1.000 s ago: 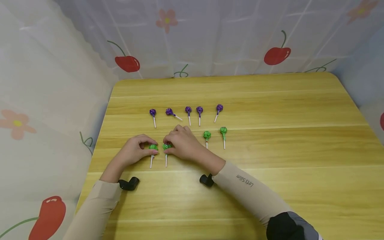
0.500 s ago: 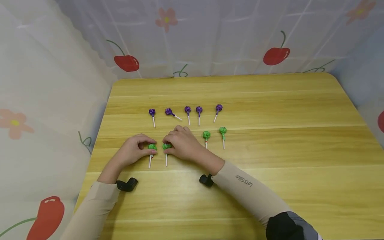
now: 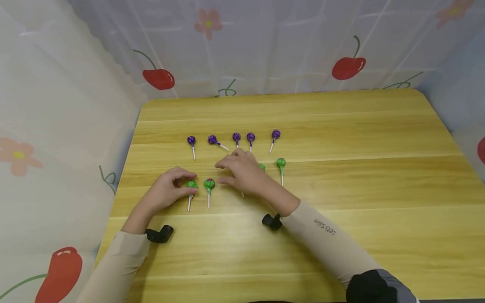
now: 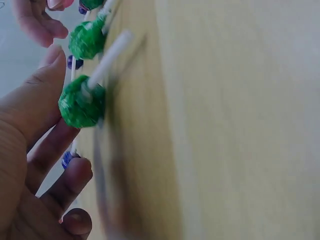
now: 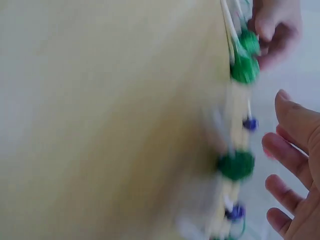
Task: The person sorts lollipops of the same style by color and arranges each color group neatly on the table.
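Note:
My left hand pinches the head of the leftmost green lollipop between thumb and fingers, its white stick pointing toward me. Just right of it, a second green lollipop lies on the table, free of both hands. My right hand hovers right of that one, fingers spread and holding nothing in the right wrist view. Under this hand a white stick pokes out, its head hidden in the head view. Another green lollipop is mostly covered by the hand, and one more lies at the right end.
Behind the green ones, several purple lollipops form a loose row across the wooden table. A black wrist device sits at the left wrist and another at the right. Curtains with cherry prints surround the table.
My right hand has let go of the second green lollipop and moved right, fingers opening. The left hand keeps its pinch on the leftmost one, after a slight shift left.

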A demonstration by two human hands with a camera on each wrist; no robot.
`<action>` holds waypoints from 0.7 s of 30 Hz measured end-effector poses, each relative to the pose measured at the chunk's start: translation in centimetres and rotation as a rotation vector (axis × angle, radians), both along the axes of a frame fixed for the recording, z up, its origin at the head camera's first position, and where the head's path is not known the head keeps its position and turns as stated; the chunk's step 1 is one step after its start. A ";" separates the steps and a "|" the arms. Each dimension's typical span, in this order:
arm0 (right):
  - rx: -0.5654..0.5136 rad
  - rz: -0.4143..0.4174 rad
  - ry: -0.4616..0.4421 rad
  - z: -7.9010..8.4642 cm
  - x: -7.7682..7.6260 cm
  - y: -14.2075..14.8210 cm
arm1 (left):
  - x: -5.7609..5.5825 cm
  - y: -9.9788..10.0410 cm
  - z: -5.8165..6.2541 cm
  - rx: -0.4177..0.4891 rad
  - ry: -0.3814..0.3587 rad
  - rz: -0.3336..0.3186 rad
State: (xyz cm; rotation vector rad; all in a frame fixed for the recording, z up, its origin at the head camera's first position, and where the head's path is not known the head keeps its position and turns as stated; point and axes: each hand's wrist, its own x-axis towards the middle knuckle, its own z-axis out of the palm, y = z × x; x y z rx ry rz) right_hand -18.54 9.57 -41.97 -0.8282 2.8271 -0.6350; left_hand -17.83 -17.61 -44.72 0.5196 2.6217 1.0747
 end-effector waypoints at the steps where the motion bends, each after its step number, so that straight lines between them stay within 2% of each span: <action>1: -0.016 -0.017 -0.001 0.1 -0.1 0.7 | 0.0 0.2 0.1 0.000 0.006 0.000; 7: -0.073 -0.137 0.023 0.3 0.0 5.3 | -0.1 2.7 2.0 -0.043 0.099 -0.022; 13: -0.006 -0.213 0.059 0.0 0.7 8.0 | -0.2 7.1 4.2 -0.151 0.189 -0.072; 16: 0.008 -0.225 0.062 -0.4 0.8 8.5 | -0.4 9.4 4.5 -0.233 0.214 -0.115; 21: 0.007 -0.228 0.054 -1.0 0.9 8.7 | -1.0 12.2 4.0 -0.329 0.213 -0.161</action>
